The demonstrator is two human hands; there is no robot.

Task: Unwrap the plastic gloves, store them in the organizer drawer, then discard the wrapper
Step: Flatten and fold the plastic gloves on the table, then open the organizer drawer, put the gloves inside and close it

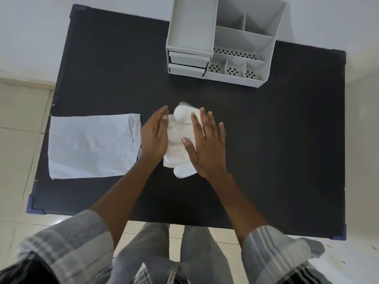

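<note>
A folded stack of white plastic gloves (178,138) lies in the middle of the black table (276,150). My left hand (154,134) stands on edge against the stack's left side, fingers straight. My right hand (206,143) lies flat on top of the stack's right half, fingers spread. The empty white wrapper (92,145) lies flat on the table to the left, its open end toward my left hand. The grey organizer (221,41) stands at the far edge, with two closed drawers (187,63) at its lower left.
The organizer has open compartments with perforated bases on its right side and a tall open bin above the drawers. A white wall runs behind the table. Pale tiled floor surrounds the table, and my legs show below its near edge.
</note>
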